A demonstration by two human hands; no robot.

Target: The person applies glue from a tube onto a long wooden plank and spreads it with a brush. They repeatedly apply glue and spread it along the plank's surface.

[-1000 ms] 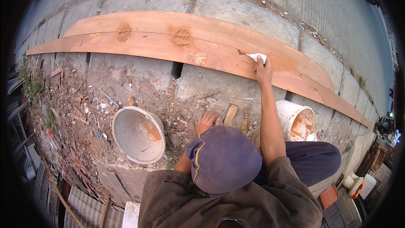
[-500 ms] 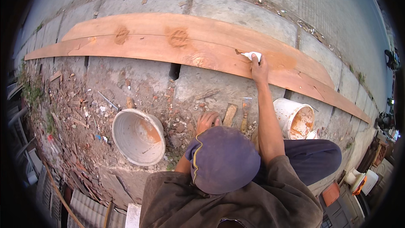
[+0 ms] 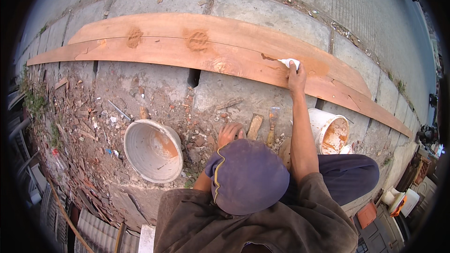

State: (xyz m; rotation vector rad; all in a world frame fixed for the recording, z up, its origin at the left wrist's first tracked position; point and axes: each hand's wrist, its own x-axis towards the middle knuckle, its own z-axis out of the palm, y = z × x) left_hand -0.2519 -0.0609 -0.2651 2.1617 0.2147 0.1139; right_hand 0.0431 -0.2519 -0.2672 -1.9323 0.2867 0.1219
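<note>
My right hand (image 3: 296,78) is closed around a small white squeeze bottle (image 3: 291,63) with a pointed nozzle. The nozzle tip points left, just over the seam between two long reddish-brown wooden boards (image 3: 159,52). A short dark wet streak (image 3: 268,57) lies on the wood left of the tip. Orange-brown sawdust (image 3: 316,67) covers the boards right of the bottle, and two more sawdust patches lie farther left. Beside the cap, my left hand (image 3: 229,134) hangs low over the rubble, fingers loosely apart, with nothing visible in it; the cap hides part of that arm.
A pale round basin (image 3: 136,152) stands on rubble at the left. A white bucket (image 3: 323,126) smeared with orange-brown lies tipped by my right forearm. Between them are a wood offcut (image 3: 255,127) and a brush-like tool (image 3: 272,129). Concrete slabs (image 3: 262,14) lie under and beyond the boards.
My right hand has moved a little to the right along the seam with the bottle. The dark streak behind the nozzle now shows longer. My left hand has stayed in place.
</note>
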